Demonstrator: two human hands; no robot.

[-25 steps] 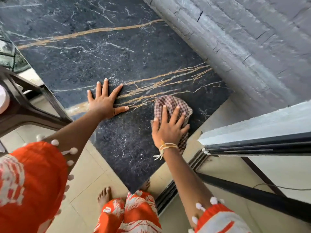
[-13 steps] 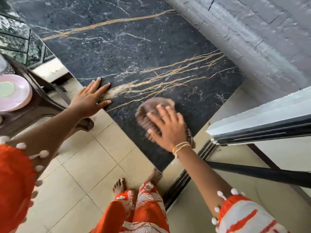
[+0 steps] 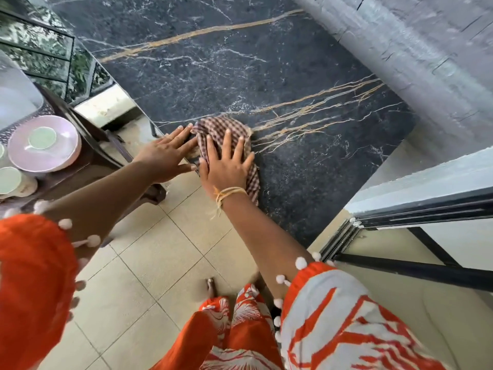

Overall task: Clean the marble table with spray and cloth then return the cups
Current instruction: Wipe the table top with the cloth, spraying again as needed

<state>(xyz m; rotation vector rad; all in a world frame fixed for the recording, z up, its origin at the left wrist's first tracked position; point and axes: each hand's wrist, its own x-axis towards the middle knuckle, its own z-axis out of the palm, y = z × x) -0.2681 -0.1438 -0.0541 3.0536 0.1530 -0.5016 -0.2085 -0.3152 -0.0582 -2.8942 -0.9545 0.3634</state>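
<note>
The right hand (image 3: 226,166) presses the checked cloth (image 3: 226,134) flat, fingers spread wide, at the black marble tabletop's (image 3: 240,76) near-left edge, while the left hand (image 3: 165,153), fingers straight, braces beside it for balance.

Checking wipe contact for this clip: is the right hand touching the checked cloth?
Touching. The head view shows the right hand pressed flat, fingers spread, on the checked cloth, which lies on the marble table.
</note>
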